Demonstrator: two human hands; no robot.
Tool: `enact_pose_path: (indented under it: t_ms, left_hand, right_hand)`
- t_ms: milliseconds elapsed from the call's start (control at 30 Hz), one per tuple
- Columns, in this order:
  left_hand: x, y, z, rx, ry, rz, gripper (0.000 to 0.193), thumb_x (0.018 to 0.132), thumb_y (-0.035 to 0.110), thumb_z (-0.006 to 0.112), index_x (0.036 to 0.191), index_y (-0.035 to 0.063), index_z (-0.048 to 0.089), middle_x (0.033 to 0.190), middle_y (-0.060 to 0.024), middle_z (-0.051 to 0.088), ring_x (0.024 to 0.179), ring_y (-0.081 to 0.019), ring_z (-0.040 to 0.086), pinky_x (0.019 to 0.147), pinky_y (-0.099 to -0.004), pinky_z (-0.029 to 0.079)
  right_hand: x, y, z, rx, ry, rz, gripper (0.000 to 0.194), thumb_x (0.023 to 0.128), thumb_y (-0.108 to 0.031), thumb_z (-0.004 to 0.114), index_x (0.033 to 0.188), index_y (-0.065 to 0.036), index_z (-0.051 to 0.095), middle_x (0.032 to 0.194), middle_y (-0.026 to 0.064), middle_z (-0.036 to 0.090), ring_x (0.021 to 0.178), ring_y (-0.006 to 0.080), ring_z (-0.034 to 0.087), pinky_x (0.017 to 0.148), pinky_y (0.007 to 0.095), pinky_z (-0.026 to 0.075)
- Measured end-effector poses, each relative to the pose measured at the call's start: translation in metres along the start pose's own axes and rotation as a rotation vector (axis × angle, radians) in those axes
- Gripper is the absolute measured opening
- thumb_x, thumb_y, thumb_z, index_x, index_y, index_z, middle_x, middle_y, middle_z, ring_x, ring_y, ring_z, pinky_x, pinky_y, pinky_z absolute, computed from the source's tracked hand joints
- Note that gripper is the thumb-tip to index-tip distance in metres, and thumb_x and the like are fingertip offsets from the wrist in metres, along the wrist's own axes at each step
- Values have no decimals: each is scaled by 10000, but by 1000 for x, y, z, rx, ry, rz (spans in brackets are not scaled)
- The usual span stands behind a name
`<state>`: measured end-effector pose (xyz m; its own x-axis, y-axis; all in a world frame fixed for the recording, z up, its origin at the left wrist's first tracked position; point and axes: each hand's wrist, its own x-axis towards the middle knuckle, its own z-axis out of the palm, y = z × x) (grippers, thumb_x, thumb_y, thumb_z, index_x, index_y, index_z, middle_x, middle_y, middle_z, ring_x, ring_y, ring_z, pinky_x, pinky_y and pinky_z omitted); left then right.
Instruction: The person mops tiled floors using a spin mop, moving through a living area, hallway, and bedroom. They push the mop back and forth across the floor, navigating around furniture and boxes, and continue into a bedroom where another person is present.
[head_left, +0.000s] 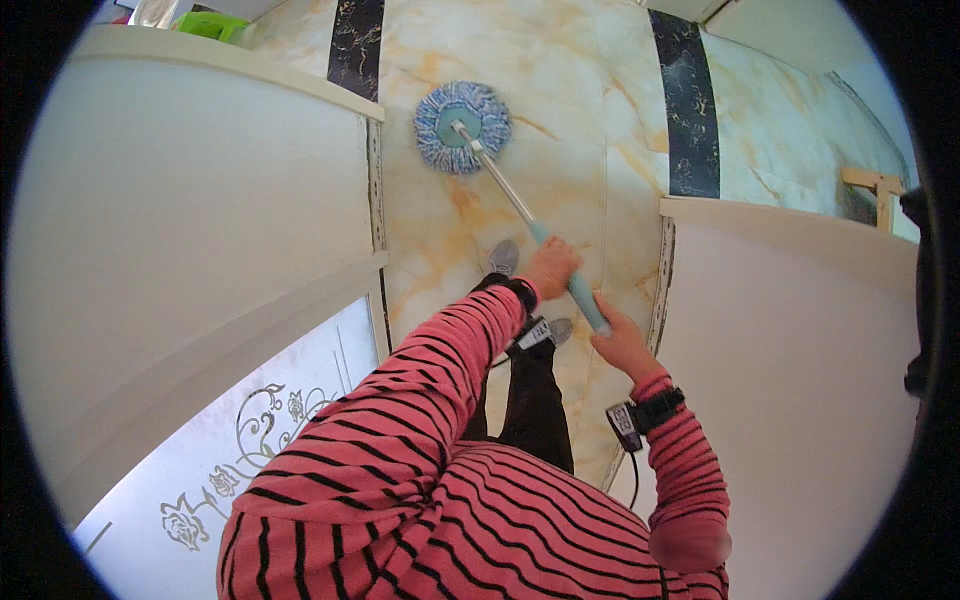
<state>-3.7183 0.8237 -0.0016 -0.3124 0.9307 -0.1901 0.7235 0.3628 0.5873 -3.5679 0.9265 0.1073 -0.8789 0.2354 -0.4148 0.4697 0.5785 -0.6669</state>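
My left hand (553, 268) grips the pale green sleeve of a mop handle (574, 289) partway along. My right hand (619, 339) is closed round the top end of the same handle, nearer my body on the right. The handle slants up and left to a round mop head (431, 127) with blue and white strands and a green plate. The mop head lies flat on the marbled tile floor (525, 67), beyond my feet.
A white wall (195, 172) with a frosted floral glass panel (255, 465) stands at left, another white wall (787, 337) at right. Black marbled strips (686, 112) cross the floor. A green plastic stool (212, 25) is at far left, a wooden frame (885, 187) at far right.
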Motion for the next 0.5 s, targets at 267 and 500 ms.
enact_pose_path:
  t_ms: [267,500]
  left_hand:
    - [-27,-80,-35,-24,72,-156,220,578,151,667,786,118,603,844,-102,542,922,-279,499,873,-380,355]
    - [25,6,-7,4,84,87,98,599,166,633,693,147,612,708,-80,553,819,-270,512,788,-386,359]
  right_hand:
    - [84,-45,25,-62,-286,160,604,690,-121,506,1285,-133,403,911,239,592,832,400,565,737,436,449]
    - [1,-14,-36,-107,-55,258,617,714,-147,523,1310,-182,368,918,256,584,833,414,561,733,453,450]
